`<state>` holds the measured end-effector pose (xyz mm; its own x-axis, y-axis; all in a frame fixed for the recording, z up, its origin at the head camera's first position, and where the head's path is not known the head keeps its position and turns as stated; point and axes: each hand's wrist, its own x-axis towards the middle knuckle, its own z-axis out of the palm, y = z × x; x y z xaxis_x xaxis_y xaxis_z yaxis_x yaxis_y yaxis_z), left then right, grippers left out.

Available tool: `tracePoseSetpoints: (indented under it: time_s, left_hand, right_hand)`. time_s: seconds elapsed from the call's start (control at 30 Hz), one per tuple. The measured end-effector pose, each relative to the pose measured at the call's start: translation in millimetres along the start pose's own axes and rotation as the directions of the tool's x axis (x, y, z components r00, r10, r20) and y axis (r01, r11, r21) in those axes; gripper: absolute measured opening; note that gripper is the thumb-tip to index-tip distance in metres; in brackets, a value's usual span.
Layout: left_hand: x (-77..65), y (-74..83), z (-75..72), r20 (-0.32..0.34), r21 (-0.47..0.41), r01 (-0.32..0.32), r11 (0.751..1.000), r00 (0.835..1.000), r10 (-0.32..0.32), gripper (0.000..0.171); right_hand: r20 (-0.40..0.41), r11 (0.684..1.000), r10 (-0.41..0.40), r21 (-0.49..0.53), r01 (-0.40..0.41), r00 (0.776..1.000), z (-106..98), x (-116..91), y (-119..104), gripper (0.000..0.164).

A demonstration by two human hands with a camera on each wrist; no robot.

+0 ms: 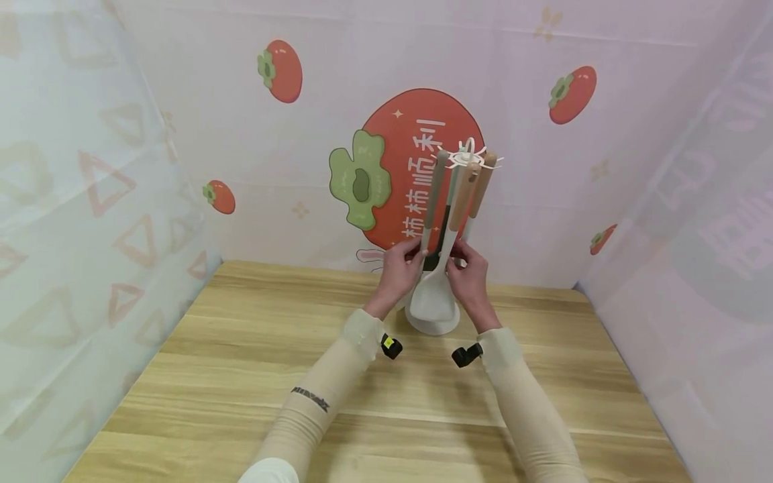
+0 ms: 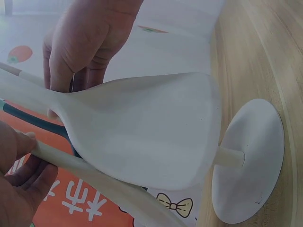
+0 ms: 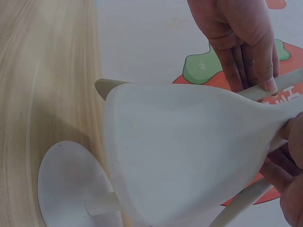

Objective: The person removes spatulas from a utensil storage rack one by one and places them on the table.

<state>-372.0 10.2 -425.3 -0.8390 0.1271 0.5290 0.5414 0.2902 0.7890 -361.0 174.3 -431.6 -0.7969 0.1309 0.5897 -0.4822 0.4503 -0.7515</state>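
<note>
A white rotating rack holds several hanging kitchen utensils on its top hooks. In front hangs a white spatula with a wooden handle, its broad blade facing me. At its left, my left hand pinches the pale stem of a grey-handled utensil; the spatula blade partly covers that utensil's head. My right hand is at the spatula's right, fingers curled round the pale stem of a wooden-handled utensil behind it. A dark-stemmed utensil hangs between the hands, mostly hidden by the spatula.
The rack's round white base stands on the wood-grain table near its back edge. Close behind is a fabric backdrop printed with persimmons. Pale printed sheets enclose the left and right sides.
</note>
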Motion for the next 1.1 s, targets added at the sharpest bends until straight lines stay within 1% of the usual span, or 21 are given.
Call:
tracePoseSetpoints:
  time_s: [0.13, 0.33, 0.53, 0.6, 0.7, 0.87, 1.1]
  left_hand:
    - [-0.1, -0.4, -0.2, -0.002, -0.006, -0.001, 1.000, 1.000, 0.001, 0.030]
    - [-0.2, -3.1, 1.3, -0.017, -0.017, -0.028, 0.999, 0.999, 0.027, 0.030]
    - [-1.8, -5.5, 4.9, -0.076, -0.054, -0.055, 0.997, 0.996, 0.051, 0.026]
    - [-2.5, -6.0, 5.8, -0.098, -0.061, -0.071, 0.996, 0.993, 0.064, 0.026]
    - [-2.7, -6.9, 6.0, -0.112, -0.053, -0.103, 0.993, 0.989, 0.096, 0.025]
    - [-3.7, -7.1, 4.3, -0.106, -0.041, -0.139, 0.989, 0.985, 0.134, 0.024]
    - [-5.6, -6.9, 3.0, -0.089, -0.021, -0.147, 0.989, 0.985, 0.144, 0.026]
  right_hand:
    - [-0.008, 1.000, 0.009, 0.006, -0.009, 1.000, 1.3, -0.8, 0.6, 0.026]
    - [-0.022, 1.000, 0.012, 0.016, -0.012, 1.000, 2.7, -1.3, 0.8, 0.026]
    - [-0.038, 1.000, 0.004, 0.029, -0.003, 0.999, 3.5, -2.3, 0.4, 0.025]
    - [-0.040, 1.000, -0.003, 0.029, 0.004, 0.999, 3.5, -2.5, 0.2, 0.026]
    - [-0.038, 0.999, -0.010, 0.030, 0.012, 0.999, 3.1, -2.4, -0.3, 0.026]
    - [-0.037, 1.000, 0.000, 0.024, 0.001, 0.999, 3.9, -2.8, -1.8, 0.026]
    - [-0.047, 1.000, 0.018, 0.019, -0.017, 0.999, 4.9, -4.2, -2.6, 0.027]
